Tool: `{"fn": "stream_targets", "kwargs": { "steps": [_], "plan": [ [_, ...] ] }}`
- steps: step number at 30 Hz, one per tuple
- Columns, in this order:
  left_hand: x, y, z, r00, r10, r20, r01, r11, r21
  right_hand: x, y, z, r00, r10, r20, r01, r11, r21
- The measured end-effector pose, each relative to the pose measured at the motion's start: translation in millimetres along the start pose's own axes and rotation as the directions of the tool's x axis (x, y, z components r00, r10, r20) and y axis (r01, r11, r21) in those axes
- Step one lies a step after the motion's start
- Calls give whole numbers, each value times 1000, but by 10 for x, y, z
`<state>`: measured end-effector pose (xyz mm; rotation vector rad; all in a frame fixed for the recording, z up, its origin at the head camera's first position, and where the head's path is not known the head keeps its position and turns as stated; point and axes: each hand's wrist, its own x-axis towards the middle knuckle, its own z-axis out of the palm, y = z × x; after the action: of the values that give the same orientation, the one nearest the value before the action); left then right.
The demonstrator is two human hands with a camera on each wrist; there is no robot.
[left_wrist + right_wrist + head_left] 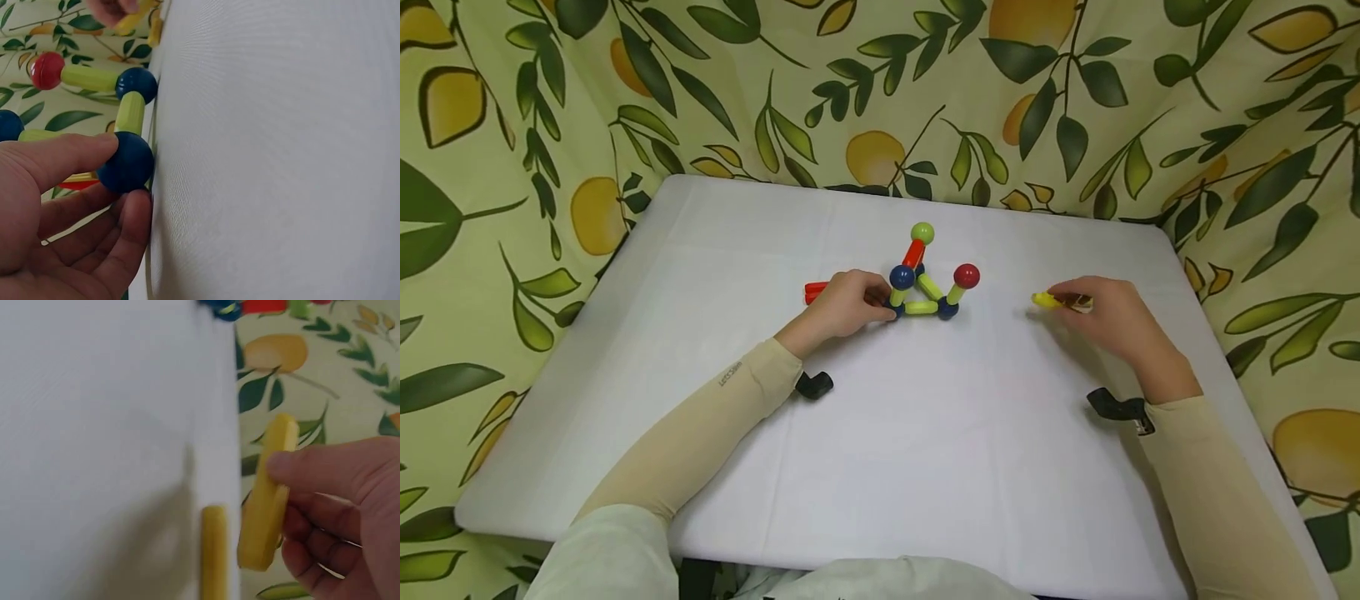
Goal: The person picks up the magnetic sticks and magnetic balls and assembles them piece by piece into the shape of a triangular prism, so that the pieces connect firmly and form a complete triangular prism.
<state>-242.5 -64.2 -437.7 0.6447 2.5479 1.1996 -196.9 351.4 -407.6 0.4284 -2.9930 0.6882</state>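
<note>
A frame of balls and sticks stands near the table's middle, with dark blue balls at its base corners joined by light green sticks (922, 308). Rising from the base are a blue ball (902, 277) and a red ball (967, 276) on green sticks, and a green ball (922, 233) on a red stick (913, 253). My left hand (850, 304) pinches the base's left blue ball (127, 164) between thumb and fingers. To the right, my right hand (1108, 317) pinches a yellow stick (267, 500), held at a slant. Another yellow stick (214, 550) lies on the table close by.
Red sticks (815, 292) lie just left of my left hand, partly hidden behind it. The white table (925, 467) meets a leaf-and-fruit patterned curtain (820, 100) at the back. Black wrist pieces (1116, 406) stick out from both sleeves.
</note>
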Motion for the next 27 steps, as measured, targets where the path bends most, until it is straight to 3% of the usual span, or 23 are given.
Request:
{"fn": "stream_targets", "kwargs": {
  "steps": [5, 12, 17, 21, 27],
  "plan": [
    [5, -17, -20, 1000, -8, 7, 8, 1000, 2, 143, -293, -127, 972, -148, -182, 156, 987, 26],
    [33, -60, -40, 1000, -2, 12, 2, 1000, -7, 403, -760, -162, 922, -239, -304, 295, 944, 151],
    [41, -65, -44, 1000, 8, 17, -8, 1000, -12, 575, -1046, -88, 900, -297, -319, 382, 890, 249],
    [42, -58, -46, 1000, 9, 23, -8, 1000, -17, 699, -1213, -11, 896, -316, -312, 408, 864, 296],
    [71, -55, -48, 999, 17, 30, -17, 1000, -27, 826, -1351, 109, 919, -295, -260, 371, 871, 323]
  ]
}}
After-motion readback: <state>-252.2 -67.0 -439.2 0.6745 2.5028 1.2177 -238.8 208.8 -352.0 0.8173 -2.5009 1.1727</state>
